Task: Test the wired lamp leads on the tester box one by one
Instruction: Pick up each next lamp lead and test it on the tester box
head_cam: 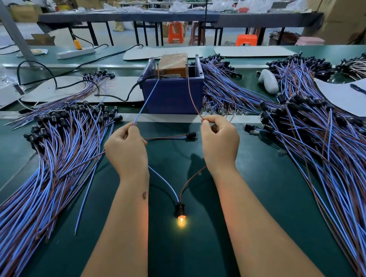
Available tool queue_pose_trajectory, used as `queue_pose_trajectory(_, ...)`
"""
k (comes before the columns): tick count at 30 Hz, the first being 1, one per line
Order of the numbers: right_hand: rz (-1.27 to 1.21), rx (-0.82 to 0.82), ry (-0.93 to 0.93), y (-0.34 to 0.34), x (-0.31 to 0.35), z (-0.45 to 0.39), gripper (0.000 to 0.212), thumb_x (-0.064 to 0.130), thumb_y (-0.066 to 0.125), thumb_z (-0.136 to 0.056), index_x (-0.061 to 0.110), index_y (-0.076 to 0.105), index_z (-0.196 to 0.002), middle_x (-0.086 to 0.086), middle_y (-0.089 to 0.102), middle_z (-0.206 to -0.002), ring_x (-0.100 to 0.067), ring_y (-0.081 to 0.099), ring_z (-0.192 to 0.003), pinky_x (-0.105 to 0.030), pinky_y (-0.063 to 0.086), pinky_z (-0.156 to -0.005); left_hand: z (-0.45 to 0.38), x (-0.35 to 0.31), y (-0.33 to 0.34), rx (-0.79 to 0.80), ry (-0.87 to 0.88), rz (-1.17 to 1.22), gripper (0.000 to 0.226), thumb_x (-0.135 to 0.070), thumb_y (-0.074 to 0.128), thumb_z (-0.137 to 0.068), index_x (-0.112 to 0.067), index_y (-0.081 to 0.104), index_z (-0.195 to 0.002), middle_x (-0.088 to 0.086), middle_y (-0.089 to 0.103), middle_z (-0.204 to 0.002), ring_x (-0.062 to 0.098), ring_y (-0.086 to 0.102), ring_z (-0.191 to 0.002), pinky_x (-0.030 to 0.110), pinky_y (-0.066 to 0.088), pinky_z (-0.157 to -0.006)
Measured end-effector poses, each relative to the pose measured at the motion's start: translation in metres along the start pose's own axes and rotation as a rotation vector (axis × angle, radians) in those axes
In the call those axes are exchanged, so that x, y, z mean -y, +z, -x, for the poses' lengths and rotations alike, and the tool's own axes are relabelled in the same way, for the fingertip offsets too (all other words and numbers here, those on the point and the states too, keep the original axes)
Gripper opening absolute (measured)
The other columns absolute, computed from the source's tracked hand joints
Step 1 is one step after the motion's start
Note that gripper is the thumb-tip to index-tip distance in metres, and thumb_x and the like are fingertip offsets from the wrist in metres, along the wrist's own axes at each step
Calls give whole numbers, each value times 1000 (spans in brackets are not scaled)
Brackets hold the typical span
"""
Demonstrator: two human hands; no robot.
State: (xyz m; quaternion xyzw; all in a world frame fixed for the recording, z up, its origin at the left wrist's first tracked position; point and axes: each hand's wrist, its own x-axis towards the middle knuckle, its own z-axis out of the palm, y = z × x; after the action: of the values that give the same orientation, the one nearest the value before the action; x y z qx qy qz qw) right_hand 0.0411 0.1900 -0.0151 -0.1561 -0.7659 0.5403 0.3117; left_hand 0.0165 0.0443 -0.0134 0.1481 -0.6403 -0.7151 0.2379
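One lit lamp (181, 221) glows below the fingers (132, 128); one blue box (172, 94) sits beyond them, two big heaps of leads (50, 159) flank them (too many to count), and three orange stools (175, 31) stand far behind.

A single wide-angle view looks from the person's head, forward and steeply down over both forearms onto the green tabletop (206, 254). It sits close: the hands (127, 150) fill the middle of the frame and the arms run out of its lower edge. The blue bin (173, 94) stands just beyond them, straight ahead. Higher up, the view reaches across the room to far tables (127, 15) and orange stools (175, 31). Straight lines bow toward the edges.
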Motion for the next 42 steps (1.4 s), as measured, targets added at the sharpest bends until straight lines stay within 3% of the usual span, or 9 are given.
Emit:
queue_pose_trajectory(10, -128, -83, -22, 5, 5, 5, 20, 19, 52, -93, 32, 58, -79, 21, 52, -55, -4, 45, -53, -18, 34, -52, 2, 0, 3, 132, -87, -10, 23, -9, 48, -90, -21, 67, -90, -8, 52, -41, 6, 35, -36, 16, 30, -38)
queue_pose_trajectory(18, 74, 255, -200, 17, 8, 22, 11, 22, 59, -91, 23, 70, -90, 8, 70, -82, -14, 62, -79, -32, 50, -71, 23, -6, 14, 553, -184, 33, 27, -18, 58, -94, -27, 79, -78, -7, 65, -67, 10, 52, -62, 23, 41, -53)
queue_pose_trajectory(21, 66, 298, -201, 15, 9, 22, 14, 20, 61, -92, 22, 72, -84, 10, 68, -74, -10, 61, -71, -30, 49, -66, 23, -7, 9, 561, -155, 55, 24, -21, 61, -95, -22, 79, -78, -11, 65, -59, 3, 53, -50, 18, 43, -49)
queue_pose_trajectory(23, -180, 373, -55, 12, 12, 21, 26, 18, 56, -96, 22, 70, -74, 7, 62, -60, -5, 53, -54, -23, 42, -54, 21, -8, 10, 526, -197, 125, 26, -19, 59, -97, -18, 75, -76, -9, 62, -54, 3, 53, -44, 19, 45, -48)
queue_pose_trajectory(26, -483, 537, 142, 3, 13, 19, 23, 10, 48, -101, 19, 70, -99, 0, 64, -64, -7, 50, -49, -21, 42, -50, 14, -9, 8, 502, -346, 392, 25, -16, 52, -100, -13, 66, -80, -10, 46, -49, 1, 39, -38, 14, 34, -36)
queue_pose_trajectory(28, -447, 656, 59, -4, 11, 17, 39, -2, 57, -94, 26, 61, -121, -3, 67, -77, -13, 54, -58, -22, 48, -60, 11, -11, 5, 503, -437, 582, 22, -15, 50, -101, -10, 62, -83, -7, 50, -52, 2, 44, -42, 13, 35, -37)
queue_pose_trajectory(31, -388, 776, -59, -6, 12, 18, 67, -7, 69, -83, 26, 50, -139, -12, 63, -91, -23, 49, -69, -31, 49, -74, 9, -9, 2, 434, -432, 572, 17, -12, 55, -99, -7, 58, -83, -3, 56, -57, 3, 52, -44, 12, 38, -40)
queue_pose_trajectory(36, -578, 596, 25, -7, 17, 22, 20, 19, 51, -101, 19, 67, -114, -4, 64, -85, -13, 56, -61, -26, 49, -67, 10, -11, -2, 282, -349, 506, 16, -10, 62, -95, -12, 59, -79, -5, 65, -59, 3, 61, -51, 13, 49, -49)
queue_pose_trajectory(42, -824, 420, 175, -17, 21, 13, 28, 28, 37, -106, 22, 63, -100, 2, 65, -97, -12, 60, -76, -27, 44, -70, 16, -15, -3, 352, -220, 439, 18, -7, 65, -92, -14, 59, -77, -3, 68, -62, 6, 64, -56, 15, 52, -54)
